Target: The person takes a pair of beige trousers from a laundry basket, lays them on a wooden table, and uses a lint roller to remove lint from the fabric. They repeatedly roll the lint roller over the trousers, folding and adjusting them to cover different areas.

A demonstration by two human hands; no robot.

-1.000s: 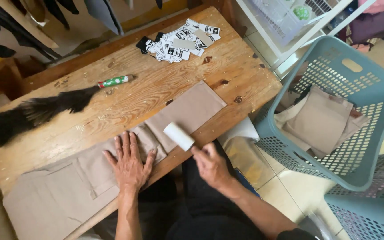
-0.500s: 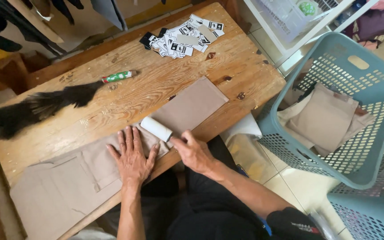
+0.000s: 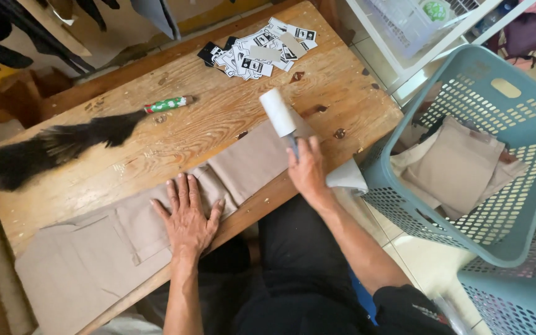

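Two laundry baskets (image 3: 516,130) at right, one lint roller (image 3: 278,111), one feather duster (image 3: 57,146), one beige trousers (image 3: 156,223), one heap of tags (image 3: 259,49) at top

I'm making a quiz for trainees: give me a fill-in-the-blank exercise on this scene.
1. The right hand holds a white ____ roller.
2. The left hand lies flat on beige ____.
3. The black feather duster lies on the wooden ____.
4. The teal basket holds folded ____ cloth.

Missing: lint; trousers; table; beige
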